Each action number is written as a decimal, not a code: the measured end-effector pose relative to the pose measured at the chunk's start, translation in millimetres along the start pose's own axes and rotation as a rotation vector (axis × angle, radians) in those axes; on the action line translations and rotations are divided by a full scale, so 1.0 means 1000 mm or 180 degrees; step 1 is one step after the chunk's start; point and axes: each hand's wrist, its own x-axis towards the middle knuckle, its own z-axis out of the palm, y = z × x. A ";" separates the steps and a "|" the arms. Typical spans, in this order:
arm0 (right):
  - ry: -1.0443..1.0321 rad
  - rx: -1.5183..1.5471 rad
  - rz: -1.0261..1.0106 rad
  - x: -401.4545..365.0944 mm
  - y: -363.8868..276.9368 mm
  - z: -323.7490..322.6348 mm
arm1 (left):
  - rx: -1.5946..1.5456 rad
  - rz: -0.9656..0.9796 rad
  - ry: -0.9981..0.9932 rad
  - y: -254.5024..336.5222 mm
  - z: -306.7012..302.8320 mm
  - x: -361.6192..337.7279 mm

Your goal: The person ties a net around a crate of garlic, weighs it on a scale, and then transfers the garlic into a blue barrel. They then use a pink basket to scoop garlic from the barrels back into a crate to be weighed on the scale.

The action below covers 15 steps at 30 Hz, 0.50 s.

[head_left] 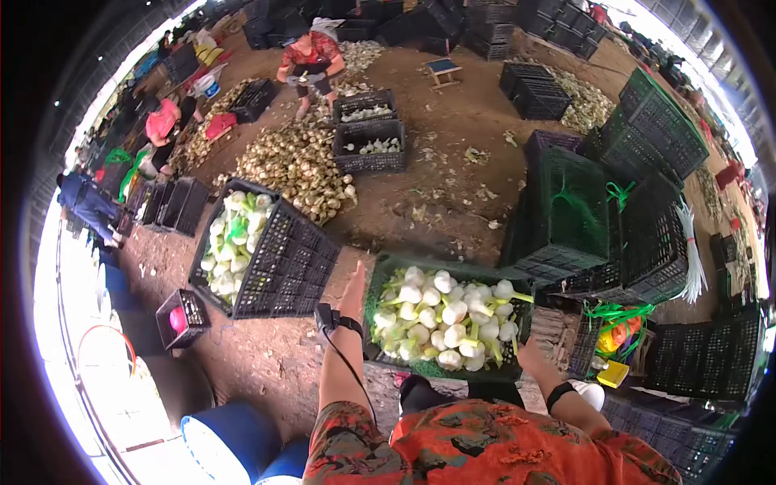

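Note:
A dark crate [373, 283], lined with green netting, stands right in front of me, heaped with white garlic bulbs [454, 311] on trimmed green stems. My left hand [356, 284] is just outside the crate's left side, fingers stretched out and holding nothing. A dark strap with a small device and a cable sits on that wrist. My right hand [531, 356] is at the crate's right rim, beside a green stem. Its fingers are too small and partly hidden to show a grip. A second crate [283, 259] of garlic leans tilted at my left.
Stacked black crates [566, 214] rise at the right. Blue barrels [234, 440] stand at the lower left, near a small crate [187, 319] with a pink object. Beyond a garlic pile [295, 166], a person [311, 65] sits by two crates [369, 145]. A yellow box [613, 373] lies right.

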 end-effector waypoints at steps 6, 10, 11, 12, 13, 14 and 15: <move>0.0116 0.0256 -0.0126 -0.012 -0.008 -0.004 | 0.8572 0.2139 0.2762 -0.039 0.030 0.047; 0.0327 0.0867 -0.0637 0.020 0.034 0.036 | 0.9929 0.1633 0.3118 -0.063 0.038 0.078; 0.0323 0.0893 -0.0600 0.015 0.030 0.033 | 1.0521 0.1452 0.3381 -0.073 0.034 0.085; 0.0384 0.0685 -0.0547 0.009 0.029 0.032 | 1.0538 0.1374 0.3424 -0.083 0.030 0.093; 0.0447 0.0472 -0.0495 0.001 0.023 0.026 | 1.0332 0.1575 0.4284 -0.099 0.025 0.101; 0.0446 0.0497 -0.0459 -0.010 0.010 0.013 | 1.0053 0.1790 0.5127 -0.106 0.022 0.108; 0.0191 0.0628 -0.0237 -0.021 -0.006 -0.003 | 1.0086 0.1744 0.5146 -0.099 0.021 0.113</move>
